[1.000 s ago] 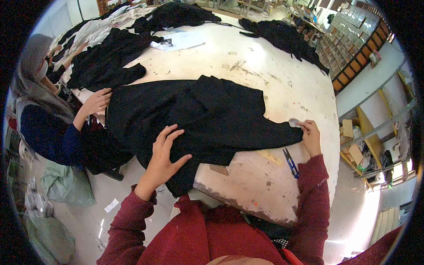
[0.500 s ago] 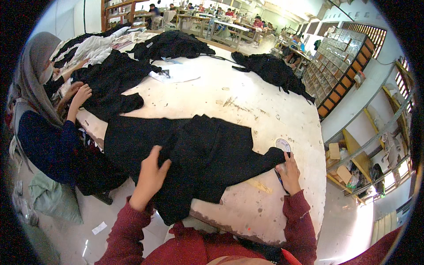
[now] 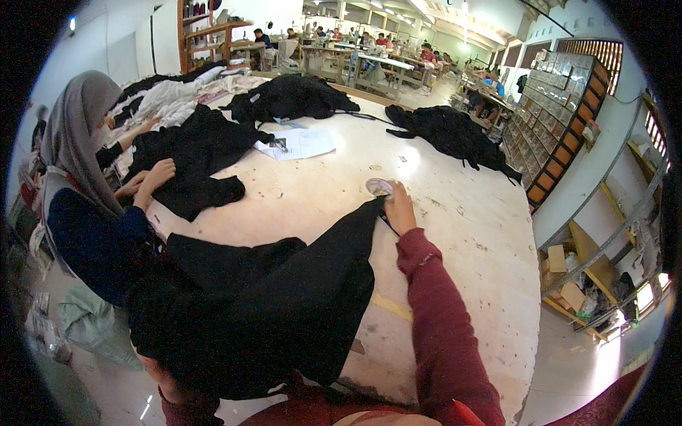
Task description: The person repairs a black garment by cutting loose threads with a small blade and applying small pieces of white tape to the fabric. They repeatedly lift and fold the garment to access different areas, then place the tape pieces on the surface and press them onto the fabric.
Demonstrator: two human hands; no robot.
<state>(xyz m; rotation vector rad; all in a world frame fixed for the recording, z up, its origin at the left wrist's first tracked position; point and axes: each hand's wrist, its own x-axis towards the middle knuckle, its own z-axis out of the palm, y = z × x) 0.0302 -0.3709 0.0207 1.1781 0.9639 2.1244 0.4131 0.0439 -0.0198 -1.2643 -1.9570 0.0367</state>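
My right hand (image 3: 398, 204) is raised over the middle of the pale table (image 3: 462, 284), closed on a tip of the black garment (image 3: 263, 312). A round, pale disc-like object (image 3: 378, 186) is at my fingertips; I cannot make out whether I hold it too. The garment stretches from there down to the near left edge, draped over my left hand (image 3: 153, 366), whose fingers are hidden beneath it.
A co-worker in a grey headscarf (image 3: 85, 220) handles another black garment (image 3: 192, 163) at left. Black piles (image 3: 447, 135), white cloth (image 3: 170, 99) and a paper (image 3: 305, 144) lie behind. Shelves (image 3: 582, 270) stand right, sacks (image 3: 92, 326) left, workstations (image 3: 369, 60) beyond.
My right hand has moved forward and leftward, pulling the garment's tip up the table. My left hand has dropped down and left under the cloth, and the garment's body has slid toward me.
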